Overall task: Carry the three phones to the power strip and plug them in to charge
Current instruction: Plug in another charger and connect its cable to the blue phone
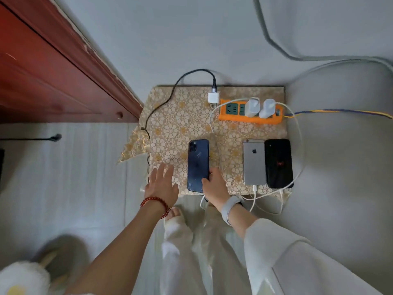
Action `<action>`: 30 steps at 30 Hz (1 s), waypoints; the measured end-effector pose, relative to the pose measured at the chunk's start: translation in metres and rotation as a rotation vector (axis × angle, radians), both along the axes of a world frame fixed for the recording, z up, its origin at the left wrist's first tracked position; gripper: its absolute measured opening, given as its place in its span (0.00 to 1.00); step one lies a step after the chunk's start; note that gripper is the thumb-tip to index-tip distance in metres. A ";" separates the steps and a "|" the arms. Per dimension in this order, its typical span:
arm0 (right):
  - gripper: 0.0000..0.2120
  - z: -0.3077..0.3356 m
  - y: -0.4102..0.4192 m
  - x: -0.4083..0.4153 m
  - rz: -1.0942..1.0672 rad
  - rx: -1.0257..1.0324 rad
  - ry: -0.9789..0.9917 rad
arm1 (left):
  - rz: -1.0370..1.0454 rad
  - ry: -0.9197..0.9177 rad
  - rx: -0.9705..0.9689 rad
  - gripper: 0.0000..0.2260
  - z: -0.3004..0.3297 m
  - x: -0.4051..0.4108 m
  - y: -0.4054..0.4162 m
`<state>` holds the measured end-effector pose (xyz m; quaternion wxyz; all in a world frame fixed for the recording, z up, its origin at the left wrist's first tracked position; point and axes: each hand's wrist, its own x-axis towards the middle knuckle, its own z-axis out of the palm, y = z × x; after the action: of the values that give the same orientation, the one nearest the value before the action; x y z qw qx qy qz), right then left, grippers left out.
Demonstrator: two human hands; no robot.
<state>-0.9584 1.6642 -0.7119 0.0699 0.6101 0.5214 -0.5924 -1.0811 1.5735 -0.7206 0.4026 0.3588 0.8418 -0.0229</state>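
Note:
Three phones lie face down on a small table with a gold flowered cloth (pixel 178 120). A dark blue phone (pixel 198 165) lies at the left; my right hand (pixel 214 186) grips its near right edge. My left hand (pixel 162 184) hovers just left of it, fingers spread, holding nothing. A silver phone (pixel 254 162) and a black phone (pixel 279 163) lie side by side at the right, each with a white cable (pixel 298 133) in its near end. The orange power strip (pixel 251 112) sits at the back right with two white chargers in it.
A white adapter (pixel 213 98) with a black cable (pixel 157 109) lies left of the strip; the cable runs off the table's left edge. A red-brown wooden door (pixel 53 71) stands at the left. Grey wall surrounds the table. A striped power cord (pixel 340 112) leads right.

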 end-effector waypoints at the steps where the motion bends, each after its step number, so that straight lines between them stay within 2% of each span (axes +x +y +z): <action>1: 0.06 -0.003 0.002 0.001 0.027 0.021 -0.016 | -0.015 0.006 -0.008 0.26 -0.004 0.001 0.001; 3: 0.04 -0.009 0.008 0.003 0.133 0.077 -0.076 | -0.037 0.018 -0.018 0.26 -0.012 0.006 0.002; 9: 0.11 -0.004 0.031 0.006 0.517 0.281 -0.291 | 0.005 0.084 0.015 0.23 -0.013 0.008 0.014; 12: 0.18 -0.003 0.044 0.000 0.819 0.527 -0.250 | 0.053 0.098 0.089 0.19 -0.010 -0.012 0.032; 14: 0.24 -0.005 0.054 -0.009 0.993 0.684 -0.140 | 0.077 0.114 0.143 0.19 -0.010 -0.031 0.050; 17: 0.34 -0.016 0.063 -0.025 1.166 0.683 -0.113 | 0.092 0.113 0.183 0.26 -0.016 -0.061 0.076; 21: 0.47 -0.031 0.068 -0.032 1.197 0.583 -0.193 | 0.100 0.103 0.153 0.31 -0.029 -0.098 0.099; 24: 0.50 -0.036 0.068 -0.030 1.159 0.589 -0.198 | 0.154 0.072 0.193 0.31 -0.037 -0.115 0.111; 26: 0.50 -0.036 0.067 -0.030 1.138 0.594 -0.187 | 0.206 0.083 0.226 0.28 -0.041 -0.121 0.115; 30: 0.49 -0.037 0.067 -0.032 1.110 0.583 -0.182 | 0.242 0.166 0.257 0.17 -0.043 -0.129 0.113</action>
<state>-0.9905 1.7309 -0.7491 0.2418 0.2907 0.8921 -0.2472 -1.2101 1.6863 -0.7639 0.2824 0.3004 0.9051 0.1041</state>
